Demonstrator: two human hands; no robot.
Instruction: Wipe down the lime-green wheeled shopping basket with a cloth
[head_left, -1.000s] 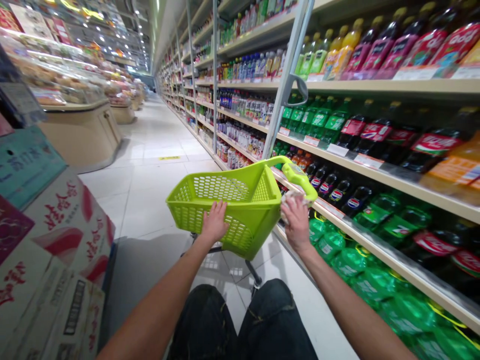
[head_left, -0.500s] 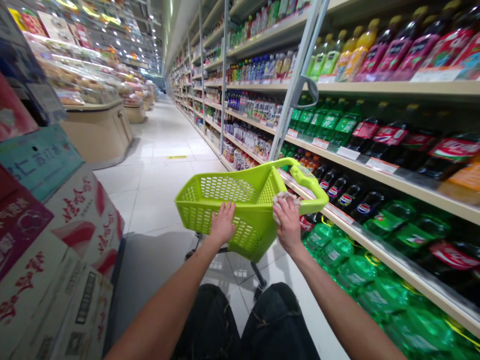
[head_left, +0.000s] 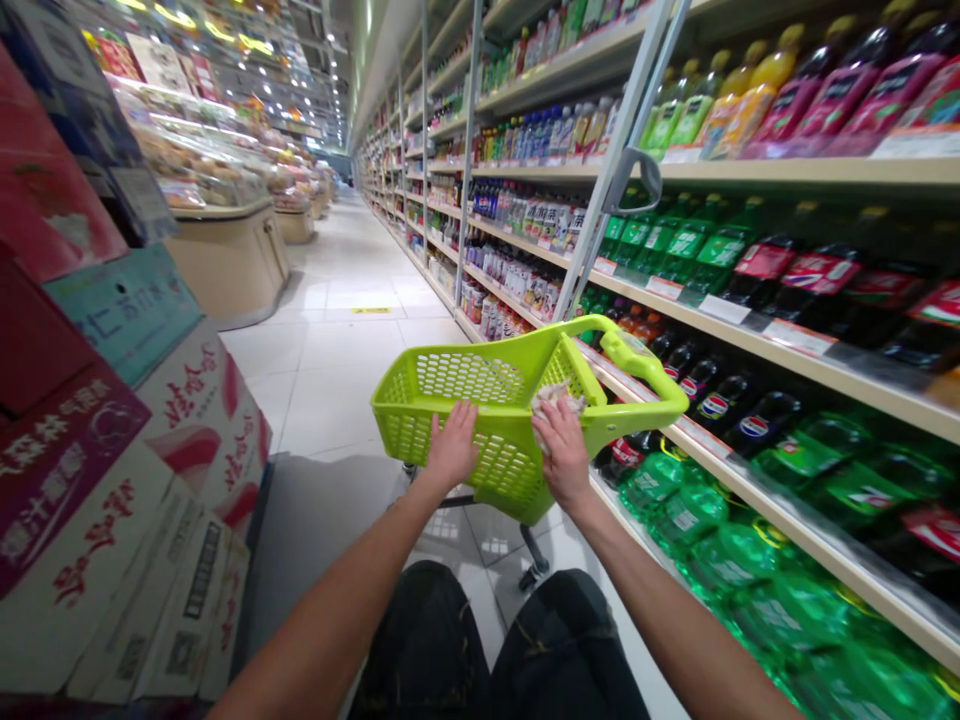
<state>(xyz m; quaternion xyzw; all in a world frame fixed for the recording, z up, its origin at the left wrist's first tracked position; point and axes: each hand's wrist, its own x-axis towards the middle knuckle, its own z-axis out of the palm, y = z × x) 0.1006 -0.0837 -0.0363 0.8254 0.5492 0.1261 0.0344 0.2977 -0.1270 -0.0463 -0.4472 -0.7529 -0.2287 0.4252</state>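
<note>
A lime-green plastic shopping cart [head_left: 510, 475] stands side-on before my knees, its basket wall perforated with holes. My left hand [head_left: 454, 447] rests on the near rim with its fingers stretched out, holding nothing. Farther right along the same rim, my right hand [head_left: 562, 450] presses a crumpled whitish cloth [head_left: 559, 396] against the side of the basket. The cloth pokes out above and beside the fingers; the rest is hidden under the palm. The cart's push handle [head_left: 660, 385] lies to the right of that hand.
Shelves of drink bottles [head_left: 690, 240] line the right side, close to the cart handle. Green soda bottles [head_left: 720, 540] fill the lowest level. Stacked cartons [head_left: 135, 530] stand at the left. A tiled aisle [head_left: 337, 350] runs ahead past display counters [head_left: 225, 255].
My right hand has slid the cloth leftward along the rim, away from the handle. The left hand stays on the rim. The whole view has shifted slightly.
</note>
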